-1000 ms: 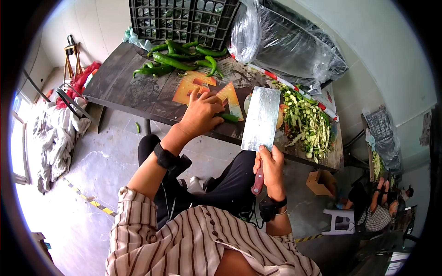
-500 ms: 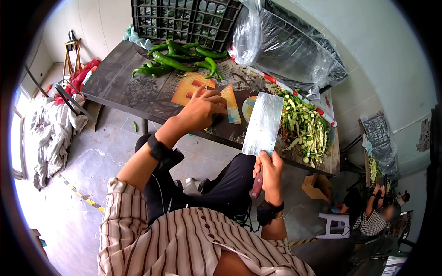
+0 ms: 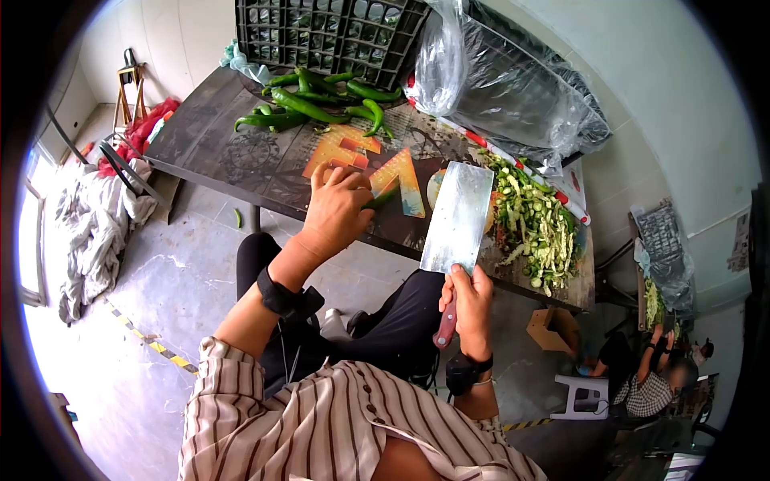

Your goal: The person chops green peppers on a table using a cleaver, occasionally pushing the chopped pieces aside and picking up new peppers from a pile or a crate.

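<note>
My right hand (image 3: 468,309) is wrapped round the dark red handle of a cleaver (image 3: 459,216), whose broad blade points up over the table's front edge. My left hand (image 3: 338,207) is at the table edge with its fingers curled down on a green chili pepper (image 3: 382,197). Most of that pepper is under the hand; one end sticks out to the right. Chopped green peppers (image 3: 539,224) lie heaped to the right of the blade. Whole green peppers (image 3: 309,102) are piled farther back on the table, beyond my left hand.
On the dark wooden table (image 3: 216,156) stand a black plastic crate (image 3: 329,40) and a plastic-wrapped crate (image 3: 521,88) at the back. A cardboard box (image 3: 553,330) is on the floor below. A co-worker (image 3: 651,385) sits at the far right near a white stool (image 3: 582,398).
My left hand has moved left and slightly toward me, and the green pepper now shows beside its fingers. The right hand keeps the cleaver in nearly the same place.
</note>
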{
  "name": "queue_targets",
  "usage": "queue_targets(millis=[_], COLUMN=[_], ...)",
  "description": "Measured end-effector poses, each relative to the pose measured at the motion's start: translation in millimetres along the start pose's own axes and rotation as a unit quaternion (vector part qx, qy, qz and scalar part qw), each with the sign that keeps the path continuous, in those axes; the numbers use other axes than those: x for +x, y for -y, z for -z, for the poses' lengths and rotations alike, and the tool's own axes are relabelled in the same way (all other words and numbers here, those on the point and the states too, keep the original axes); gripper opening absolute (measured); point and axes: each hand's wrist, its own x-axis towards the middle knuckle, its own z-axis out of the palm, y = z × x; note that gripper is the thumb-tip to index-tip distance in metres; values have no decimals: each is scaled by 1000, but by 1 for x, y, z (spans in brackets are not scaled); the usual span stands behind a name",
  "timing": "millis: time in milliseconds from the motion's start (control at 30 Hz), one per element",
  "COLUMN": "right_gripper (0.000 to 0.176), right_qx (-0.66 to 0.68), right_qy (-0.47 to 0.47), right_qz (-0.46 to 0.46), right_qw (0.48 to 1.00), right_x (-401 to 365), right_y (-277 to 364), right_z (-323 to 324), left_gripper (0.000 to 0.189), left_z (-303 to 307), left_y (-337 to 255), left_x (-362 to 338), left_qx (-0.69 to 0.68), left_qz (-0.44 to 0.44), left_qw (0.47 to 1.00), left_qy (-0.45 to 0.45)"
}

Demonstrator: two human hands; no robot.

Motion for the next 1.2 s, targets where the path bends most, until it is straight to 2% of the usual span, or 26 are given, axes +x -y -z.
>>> queue_targets(millis=[67, 167, 367, 500, 800, 967, 1067, 1200], right_gripper=[20, 19, 19, 19, 18, 18, 19, 19], right_qx=[2, 18, 15, 14, 8, -11, -19, -27], right_qy=[-5, -13, -17, -16, -16, -9, -14, -2], right_qz=[-1, -5, -15, -15, -14, 0, -2, -3], right_qw=[1000, 1000, 1000, 1000, 1000, 1000, 1000, 1000], right_x=[0, -1, -2, -2, -2, -1, 0, 1], right_y=[0, 2, 1, 2, 2, 1, 4, 9], right_z=[1, 2, 4, 3, 3, 7, 7, 7], left_gripper=[20, 24, 34, 33, 20, 10, 7, 8], left_z=[-1, -4, -6, -3, -9, -16, -18, -25], left_y=[3, 8, 4, -2, 3, 7, 8, 9], left_x=[4, 5, 2, 3, 7, 21, 30, 33], left_qx=[9, 3, -47, -77, -79, -29, -32, -49], left_qz=[-56, -78, -60, -56, -63, -85, -68, -58], left_qw=[998, 997, 997, 995, 995, 995, 995, 996], left_qy=[16, 26, 20, 9, 25, 40, 68, 46])
